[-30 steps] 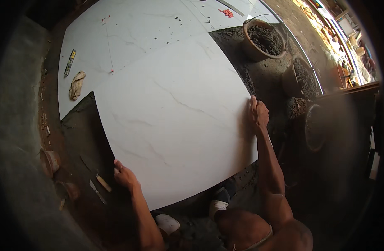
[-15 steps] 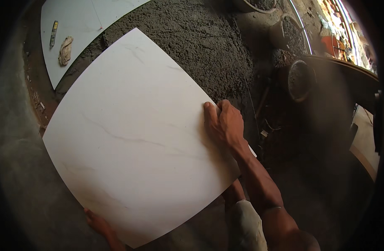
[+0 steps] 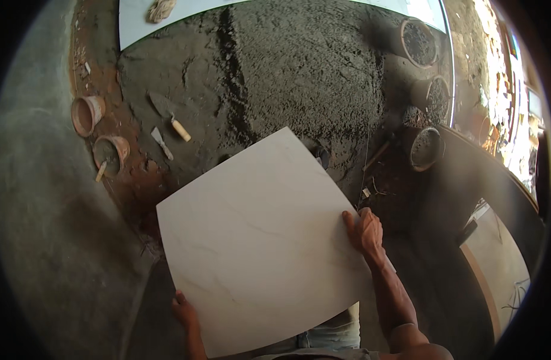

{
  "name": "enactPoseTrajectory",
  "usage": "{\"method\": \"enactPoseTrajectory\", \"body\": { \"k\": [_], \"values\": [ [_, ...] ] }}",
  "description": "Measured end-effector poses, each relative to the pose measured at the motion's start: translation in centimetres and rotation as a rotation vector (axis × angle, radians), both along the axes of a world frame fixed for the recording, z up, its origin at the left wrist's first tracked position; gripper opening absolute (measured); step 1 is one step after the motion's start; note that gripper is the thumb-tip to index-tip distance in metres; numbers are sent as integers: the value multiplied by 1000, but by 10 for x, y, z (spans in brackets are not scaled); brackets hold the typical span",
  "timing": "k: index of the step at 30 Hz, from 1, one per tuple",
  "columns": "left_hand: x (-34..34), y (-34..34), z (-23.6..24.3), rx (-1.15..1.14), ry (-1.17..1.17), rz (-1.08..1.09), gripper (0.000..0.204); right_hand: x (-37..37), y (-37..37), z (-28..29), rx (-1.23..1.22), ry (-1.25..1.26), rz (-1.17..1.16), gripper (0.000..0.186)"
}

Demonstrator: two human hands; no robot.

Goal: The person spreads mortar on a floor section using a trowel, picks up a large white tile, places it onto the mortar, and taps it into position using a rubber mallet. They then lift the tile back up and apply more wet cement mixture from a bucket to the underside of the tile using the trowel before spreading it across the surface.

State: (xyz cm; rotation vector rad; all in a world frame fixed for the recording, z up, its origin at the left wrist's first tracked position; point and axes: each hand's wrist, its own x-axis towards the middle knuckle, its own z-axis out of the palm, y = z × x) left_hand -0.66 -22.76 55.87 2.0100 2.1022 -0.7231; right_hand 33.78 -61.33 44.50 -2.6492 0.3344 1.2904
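A large white tile [image 3: 263,234] with faint grey veins is held up before me, tilted, one corner pointing away. My left hand [image 3: 184,309] grips its left edge near the bottom, thumb on the face and the other fingers mostly hidden behind. On the right edge my right hand [image 3: 367,231] is closed, thumb on top and fingers curled over the rim. Beyond the tile spreads a bed of rough wet mortar [image 3: 305,72]. A trowel with a wooden handle [image 3: 179,129] and a small scraper [image 3: 162,144] lie on the mortar's smoother left part.
Two clay-coloured pots [image 3: 85,116] stand at the left. Several mortar-filled tubs, one of them a round tub [image 3: 425,148], line the right side. At the far side, laid tile [image 3: 197,6] carries a crumpled cloth [image 3: 160,10]. Another pale panel [image 3: 497,258] leans at the right.
The tile has come closer to me and lower, uncovering the trowel, scraper and pots at the left. Both hands keep their hold on it. My view has shifted.
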Motion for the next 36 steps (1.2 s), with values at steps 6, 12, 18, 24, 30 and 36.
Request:
{"method": "enactPoseTrajectory", "body": {
  "k": [6, 12, 18, 24, 30, 36],
  "values": [
    [-21, -2, -39, -172, -77, -177, 74, 16, 14, 57, -220, -30, 52, 49],
    [22, 17, -47, -317, -68, 88, 60, 22, 33, 94, -219, -168, 178, 53],
    [14, 31, -41, -213, -235, 190, 56, 34, 63, 102, -119, -308, 195, 51],
    [-23, 24, -29, -100, -294, 324, 51, 51, 131, 101, -17, -309, 326, 48],
    [-66, -15, -16, -22, -228, 496, 54, 49, 183, 89, 36, -206, 464, 52],
    [-104, -35, -9, -79, -194, 635, 55, 37, 221, 82, 12, -126, 642, 56]
  ]
}}
